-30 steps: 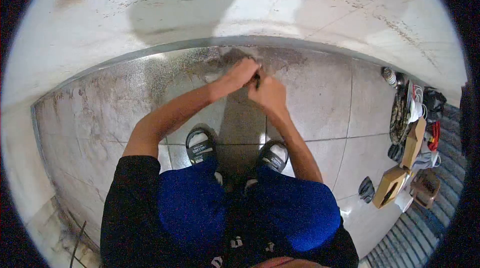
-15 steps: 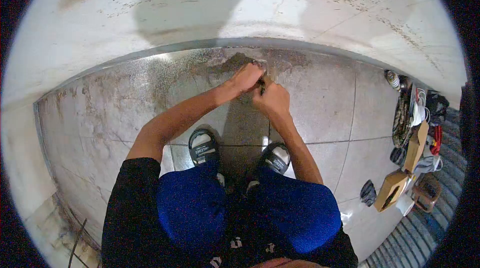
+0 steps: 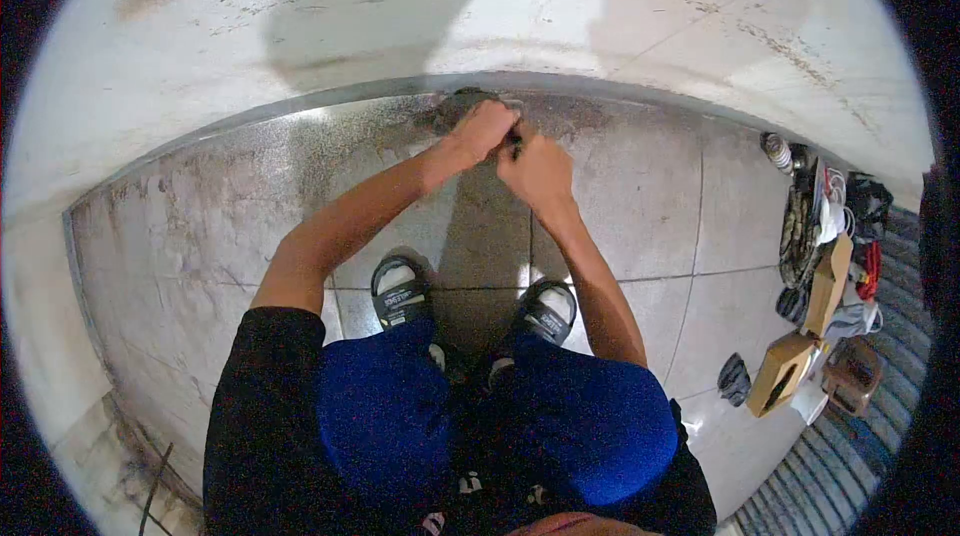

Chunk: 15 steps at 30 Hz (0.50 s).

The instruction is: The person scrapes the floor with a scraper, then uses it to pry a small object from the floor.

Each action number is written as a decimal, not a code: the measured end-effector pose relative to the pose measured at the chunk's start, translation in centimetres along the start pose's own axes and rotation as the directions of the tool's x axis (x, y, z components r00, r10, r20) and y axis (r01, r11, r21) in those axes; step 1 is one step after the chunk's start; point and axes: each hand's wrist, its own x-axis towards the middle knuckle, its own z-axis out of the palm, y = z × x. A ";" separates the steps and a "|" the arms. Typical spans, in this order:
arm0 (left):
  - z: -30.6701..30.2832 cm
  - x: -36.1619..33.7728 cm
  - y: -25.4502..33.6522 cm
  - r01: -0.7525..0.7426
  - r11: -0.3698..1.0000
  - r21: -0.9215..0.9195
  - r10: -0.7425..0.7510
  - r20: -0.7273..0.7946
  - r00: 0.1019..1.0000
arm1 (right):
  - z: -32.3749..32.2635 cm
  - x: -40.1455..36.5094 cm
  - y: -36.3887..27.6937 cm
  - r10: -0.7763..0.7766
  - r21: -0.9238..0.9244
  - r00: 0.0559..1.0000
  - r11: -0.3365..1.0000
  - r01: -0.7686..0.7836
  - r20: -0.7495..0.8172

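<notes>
My left hand (image 3: 486, 128) and my right hand (image 3: 537, 171) are close together over the floor by the foot of the wall. Both are closed around a small tool with a dark handle (image 3: 516, 142); its kind is mostly hidden by my fingers. A heap of dark wet dirt (image 3: 466, 100) lies just beyond my left hand, along the wall's base. The floor tile around it is wet and stained.
The pale wall (image 3: 560, 21) curves across the front. My sandalled feet (image 3: 400, 291) stand behind the hands. To the right lie an open cardboard box (image 3: 783, 376), a brown plastic item (image 3: 853, 376), a white coiled bulb (image 3: 776, 153), cables and bags, beside a ribbed grey surface (image 3: 870, 456).
Both hands have moved slightly forward and to the left, closer to the wall, still closed on the tool. The view has shifted a little.
</notes>
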 end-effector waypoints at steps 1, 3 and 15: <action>1.1 -0.7 -0.1 -0.043 0.999 0.015 0.044 -0.070 0.997 | 0.2 0.0 -0.1 -0.007 -0.005 1.000 1.000 0.007 -0.004; 2.1 -1.8 -0.4 -0.175 0.984 0.037 0.178 -0.090 0.980 | 0.2 -2.1 -0.3 0.041 0.017 0.998 0.999 -0.042 0.046; 1.5 -0.9 -0.7 -0.056 0.989 0.139 0.051 0.038 0.998 | -0.3 -1.0 -0.7 0.011 0.101 0.999 0.995 -0.014 0.035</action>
